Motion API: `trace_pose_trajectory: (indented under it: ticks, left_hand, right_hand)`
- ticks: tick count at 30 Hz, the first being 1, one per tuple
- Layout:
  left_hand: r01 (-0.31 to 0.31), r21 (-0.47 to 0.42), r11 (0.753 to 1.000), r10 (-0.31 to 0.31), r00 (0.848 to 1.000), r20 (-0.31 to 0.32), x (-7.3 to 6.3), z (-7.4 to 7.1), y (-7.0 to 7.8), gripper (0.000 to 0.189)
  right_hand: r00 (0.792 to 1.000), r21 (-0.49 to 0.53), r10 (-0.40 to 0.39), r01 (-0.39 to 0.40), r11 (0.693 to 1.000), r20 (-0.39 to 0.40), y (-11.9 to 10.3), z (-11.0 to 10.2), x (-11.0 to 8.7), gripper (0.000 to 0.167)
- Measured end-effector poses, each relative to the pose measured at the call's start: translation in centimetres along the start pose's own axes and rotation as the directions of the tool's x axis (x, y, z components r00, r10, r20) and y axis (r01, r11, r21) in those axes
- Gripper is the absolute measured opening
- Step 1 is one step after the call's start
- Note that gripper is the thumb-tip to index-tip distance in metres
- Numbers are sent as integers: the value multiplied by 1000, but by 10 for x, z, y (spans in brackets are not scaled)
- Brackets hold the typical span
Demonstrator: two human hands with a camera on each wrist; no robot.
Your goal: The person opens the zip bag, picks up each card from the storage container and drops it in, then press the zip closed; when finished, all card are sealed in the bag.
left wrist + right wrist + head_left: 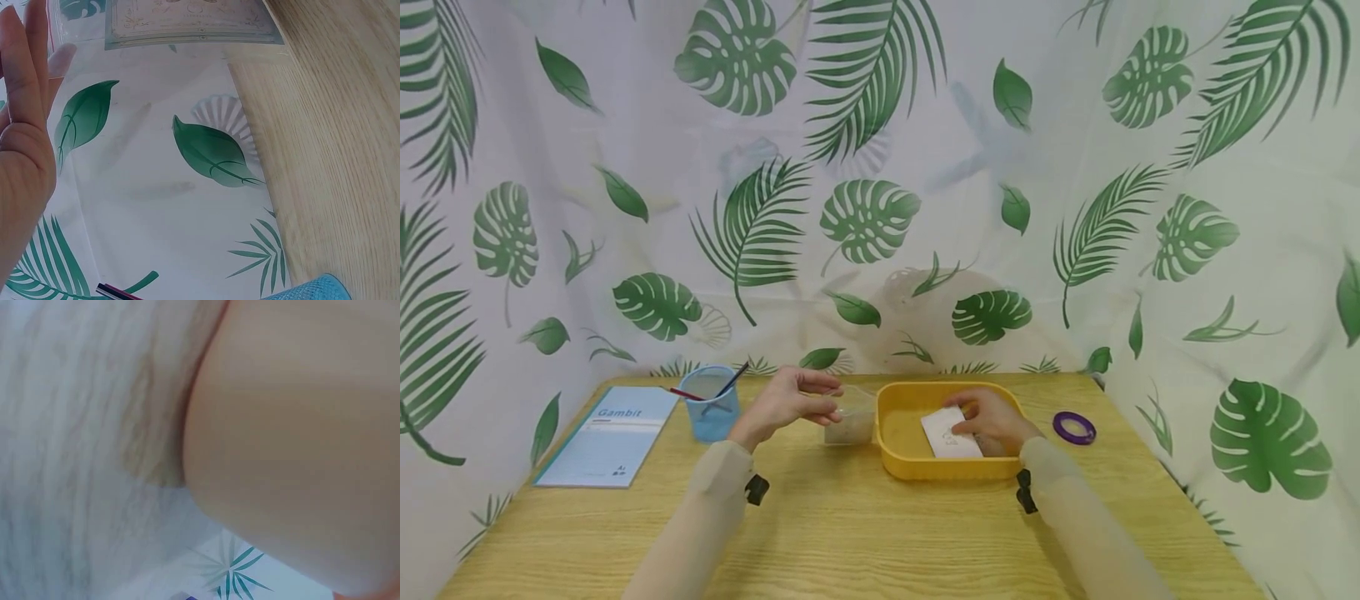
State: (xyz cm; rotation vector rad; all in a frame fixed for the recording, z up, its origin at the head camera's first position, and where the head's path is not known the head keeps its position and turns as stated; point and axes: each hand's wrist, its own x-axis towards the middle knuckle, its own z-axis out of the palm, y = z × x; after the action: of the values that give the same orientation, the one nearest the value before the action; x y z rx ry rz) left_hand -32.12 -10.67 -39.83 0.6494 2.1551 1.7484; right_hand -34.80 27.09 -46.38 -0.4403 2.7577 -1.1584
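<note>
Left hand point(790, 406): half-curled, pinching clear bag point(850, 431) | Right hand point(991, 422): reaching into yellow basket point(943, 470), fingers gripping white card point(943, 433)

Blurred pale streaked surface point(75, 437), hand point(294, 444) close up, green leaf print point(234, 569) below

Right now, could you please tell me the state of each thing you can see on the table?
Clear bag: upright, printed card inside; whether sealed, unclear
Left hand: at the bag's edge; grip unclear
Yellow tray: upright, no lid on
White card: in the tray, held by the right hand
Blue cup: upright, holding pens
Notebook: closed, flat
Purple ring: flat
</note>
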Motion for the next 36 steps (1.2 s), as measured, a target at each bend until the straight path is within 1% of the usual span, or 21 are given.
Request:
trace_pose_trajectory:
  ticks: [2,5,8,11,13,21,28,33,36]
  left_hand:
    - [-1,0,1000,1,1000,1,0,0,0,45]
    - [0,1,1000,0,1000,-2,-1,0,0,43]
    - [6,-10,1000,-7,1000,-4,-1,0,0,43]
    - [10,-24,1000,-10,1000,-5,-1,-1,1,43]
    - [11,-28,1000,-11,1000,-3,-1,-2,1,44]
    - [5,-28,1000,-5,1000,-3,-2,-2,1,44]
    - [2,-30,1000,-2,1000,1,-1,-2,0,48]
    - [8,-38,999,-8,1000,1,-2,-1,0,48]
    - [10,-33,999,-10,1000,2,-2,-1,0,47]
  right_hand:
    - [1000,-16,19,-19,1000,-16,-2,-1,0,41]
    - [999,9,31,-30,1000,-31,-4,-2,0,44]
    - [999,88,12,-9,996,-32,-8,-2,-1,49]
    - [999,179,-24,31,983,-41,-15,-1,-1,50]
    - [997,216,-48,59,975,-56,-20,0,-1,50]
    - [985,226,-68,102,969,-156,-33,2,4,49]
    - [969,306,-84,154,940,-231,-52,-2,1,48]
    - [960,339,-102,190,921,-261,-68,-3,-2,48]
    - [955,377,-112,214,901,-273,-76,-2,-2,47]
